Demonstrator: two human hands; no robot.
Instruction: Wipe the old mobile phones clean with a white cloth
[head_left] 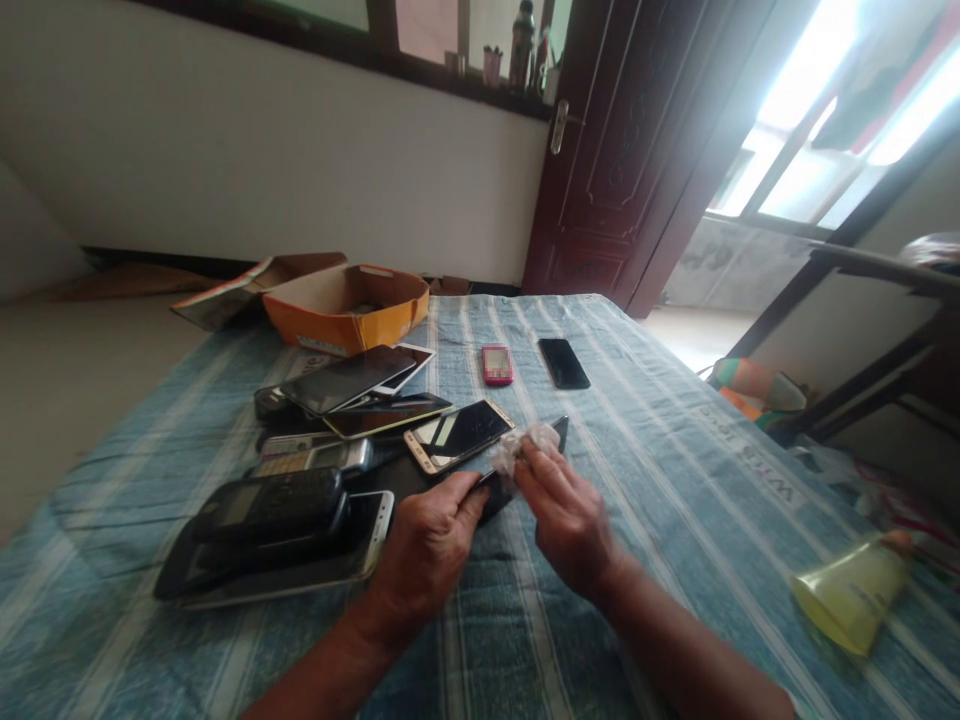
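Note:
My left hand is closed on the near end of a dark, thin smartphone, which is tilted up off the cloth. Pinched in my right hand is a crumpled whitish tissue, pressed against the phone; my fingers and the tissue cover much of it. Just beyond lies a gold-framed smartphone with reflections on its screen. Left of my hands is a heap of phones, including a silver keypad phone, a black handset and a large dark-screened phone.
A pink device and a black smartphone lie farther back on the striped blue tablecloth. An open orange cardboard box stands at the back left. A yellow translucent container rests near the right edge.

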